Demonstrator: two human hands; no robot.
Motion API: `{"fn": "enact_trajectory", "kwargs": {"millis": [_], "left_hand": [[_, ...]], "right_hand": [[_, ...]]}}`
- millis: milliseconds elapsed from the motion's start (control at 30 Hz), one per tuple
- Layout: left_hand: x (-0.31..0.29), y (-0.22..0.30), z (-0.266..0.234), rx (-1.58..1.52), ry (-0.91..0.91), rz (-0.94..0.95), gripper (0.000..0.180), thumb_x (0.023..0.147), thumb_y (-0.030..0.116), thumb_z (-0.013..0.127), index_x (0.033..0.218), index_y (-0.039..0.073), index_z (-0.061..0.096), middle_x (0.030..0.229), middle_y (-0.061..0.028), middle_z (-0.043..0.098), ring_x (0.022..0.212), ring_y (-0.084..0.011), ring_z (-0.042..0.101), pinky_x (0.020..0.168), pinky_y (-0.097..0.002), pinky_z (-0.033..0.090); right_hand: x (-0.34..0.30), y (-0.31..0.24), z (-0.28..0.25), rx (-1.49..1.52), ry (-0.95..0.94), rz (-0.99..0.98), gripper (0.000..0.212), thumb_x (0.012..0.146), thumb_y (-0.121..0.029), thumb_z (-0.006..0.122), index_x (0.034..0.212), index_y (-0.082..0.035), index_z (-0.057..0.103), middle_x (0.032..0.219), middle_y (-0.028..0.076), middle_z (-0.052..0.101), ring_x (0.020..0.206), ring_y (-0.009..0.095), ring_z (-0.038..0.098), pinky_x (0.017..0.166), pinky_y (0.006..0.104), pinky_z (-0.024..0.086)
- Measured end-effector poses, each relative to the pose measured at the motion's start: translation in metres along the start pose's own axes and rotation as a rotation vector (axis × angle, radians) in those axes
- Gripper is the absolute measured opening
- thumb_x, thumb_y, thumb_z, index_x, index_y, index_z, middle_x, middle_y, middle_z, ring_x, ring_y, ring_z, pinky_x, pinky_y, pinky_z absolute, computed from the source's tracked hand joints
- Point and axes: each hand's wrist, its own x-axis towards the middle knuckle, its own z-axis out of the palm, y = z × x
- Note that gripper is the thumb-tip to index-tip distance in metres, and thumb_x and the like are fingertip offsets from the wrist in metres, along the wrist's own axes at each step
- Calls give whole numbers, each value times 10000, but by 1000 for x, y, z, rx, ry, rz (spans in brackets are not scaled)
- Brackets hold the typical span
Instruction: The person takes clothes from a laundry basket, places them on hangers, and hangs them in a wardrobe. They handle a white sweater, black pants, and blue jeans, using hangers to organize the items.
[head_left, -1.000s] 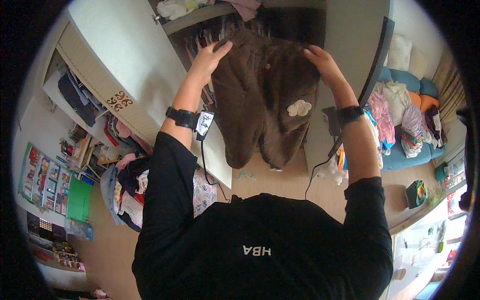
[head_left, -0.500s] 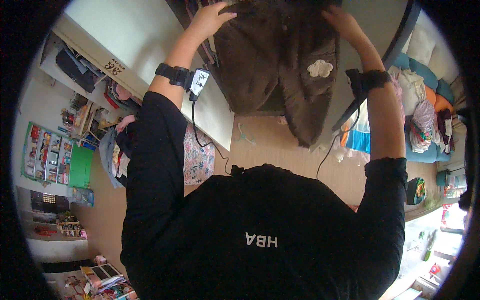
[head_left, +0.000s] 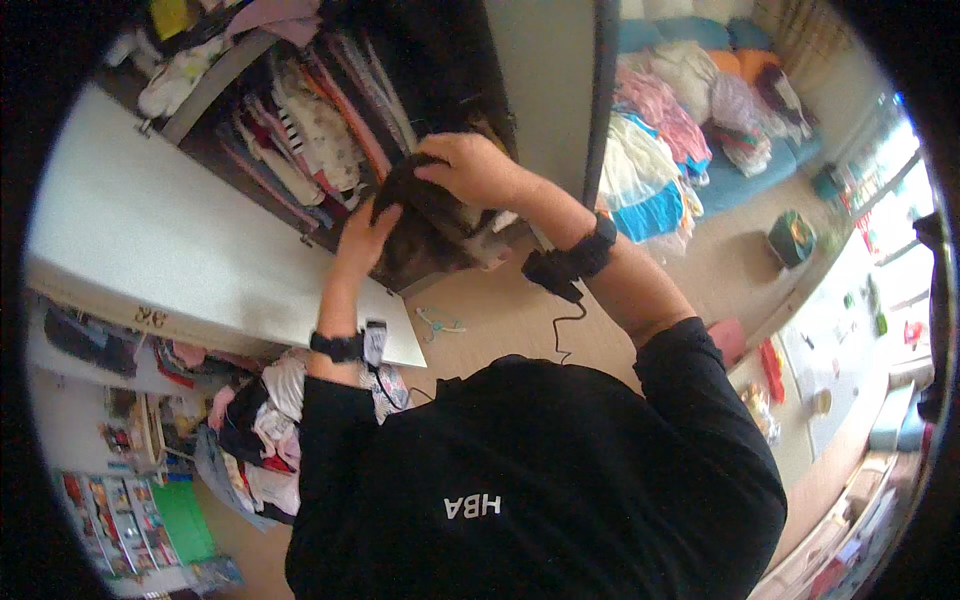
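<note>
The dark brown trousers [head_left: 418,232] hang bunched together in front of the open wardrobe. My left hand [head_left: 366,240] grips their left side, thumb pointing up along the cloth. Over the top, my right hand [head_left: 468,168] is closed on a folded part of them, its fingers curled toward the left hand. The lower part of the trousers merges with the shadow of the wardrobe and its edge is hard to make out. Behind them, several garments [head_left: 312,128] hang side by side in the wardrobe.
White wardrobe doors stand open at left [head_left: 130,210] and right [head_left: 550,90]. A heap of clothes [head_left: 265,430] lies at lower left. More clothes cover the blue sofa [head_left: 735,185]. A light hanger [head_left: 440,322] lies on the floor, and a green bin [head_left: 792,240] stands at right.
The trousers, spread wide between both hands before, are now gathered into a bundle. My hands have come close together and lower, and the view has turned, showing more of the wardrobe's inside.
</note>
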Motion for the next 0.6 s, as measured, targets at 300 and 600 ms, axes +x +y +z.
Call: {"fn": "enact_trajectory", "kwargs": {"millis": [300,600], "left_hand": [[-42,-99,87,-342,-476,-178,465,817,60,574,1265,-26,478,1188,-108,589,1048,-180,543,903,-283,415],[-33,-103,156,-918,-194,-827,251,847,3,485,1066,68,589,991,-103,629,829,-235,614,707,-342,515]], "right_hand": [[-99,15,18,97,-103,214,278,813,-195,627,1005,5,610,990,193,604,914,383,575,801,425,472],[-208,92,26,300,-202,431,289,851,-246,611,1036,-25,600,960,202,614,910,365,580,789,421,466]]}}
